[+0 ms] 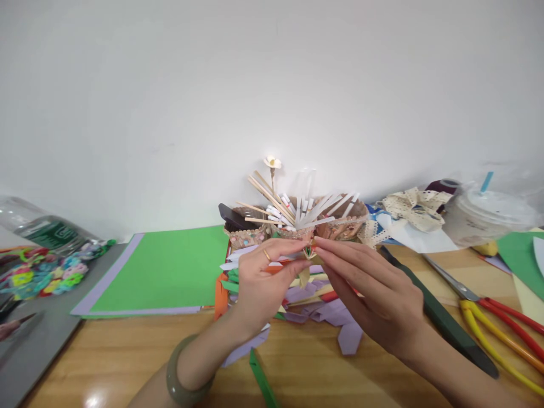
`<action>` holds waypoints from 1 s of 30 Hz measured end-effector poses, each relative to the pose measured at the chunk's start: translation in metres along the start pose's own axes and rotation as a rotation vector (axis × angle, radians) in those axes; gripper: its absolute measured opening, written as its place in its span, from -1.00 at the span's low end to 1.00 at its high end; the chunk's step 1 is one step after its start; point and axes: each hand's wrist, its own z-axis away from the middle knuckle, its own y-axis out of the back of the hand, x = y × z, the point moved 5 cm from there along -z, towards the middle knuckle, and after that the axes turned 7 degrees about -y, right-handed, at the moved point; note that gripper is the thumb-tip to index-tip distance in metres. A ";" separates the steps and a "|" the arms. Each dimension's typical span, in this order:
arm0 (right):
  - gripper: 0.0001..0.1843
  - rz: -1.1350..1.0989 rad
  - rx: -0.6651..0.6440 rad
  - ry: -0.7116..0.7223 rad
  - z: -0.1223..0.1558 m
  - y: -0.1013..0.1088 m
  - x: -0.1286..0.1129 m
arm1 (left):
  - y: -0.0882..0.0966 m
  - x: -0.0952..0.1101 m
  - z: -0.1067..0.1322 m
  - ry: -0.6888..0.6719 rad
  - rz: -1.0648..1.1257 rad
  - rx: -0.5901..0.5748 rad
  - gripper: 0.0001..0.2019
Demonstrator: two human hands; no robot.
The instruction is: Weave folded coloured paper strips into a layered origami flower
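Note:
Above the middle of the table, both hands meet at a small folded paper piece (309, 253) with green, white and yellowish parts. My left hand (266, 280), with a ring and a bangle on that arm, pinches it from the left between thumb and forefinger. From the right, my right hand (369, 286) holds its other side with the fingertips pressed together. The fingers cover much of the piece, so its full shape is hidden. Below the hands lie folded purple paper strips (340, 320) and a green paper strip (262, 378).
Baskets (293, 229) of markers and sticks stand against the wall. Green sheets (170, 272) lie at left, beside a plastic bottle (51, 232) and colourful trinkets (51, 272). On the right are a dark green bar-shaped tool (446, 320), scissors (488, 311), lace (416, 207) and a lidded cup (488, 212).

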 end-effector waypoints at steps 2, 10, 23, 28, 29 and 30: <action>-0.55 -0.012 0.015 -0.024 0.000 0.000 0.000 | 0.000 -0.001 0.000 -0.008 -0.026 -0.004 -0.80; -0.81 -0.207 -0.081 -0.298 0.000 -0.004 0.017 | -0.004 0.012 0.001 -0.192 -0.254 -0.077 -0.83; -0.91 -0.392 -0.228 -0.469 0.003 -0.013 0.037 | -0.011 0.006 -0.002 -0.018 -0.149 -0.210 -0.87; -0.92 -0.454 -0.278 -0.530 0.006 -0.015 0.041 | -0.012 0.004 0.000 0.099 -0.139 -0.225 -0.87; -0.92 -0.463 -0.287 -0.540 0.006 -0.015 0.042 | -0.012 0.004 0.001 0.114 -0.132 -0.227 -0.87; -0.92 -0.473 -0.296 -0.547 0.007 -0.016 0.042 | -0.012 0.003 0.000 0.127 -0.122 -0.231 -0.87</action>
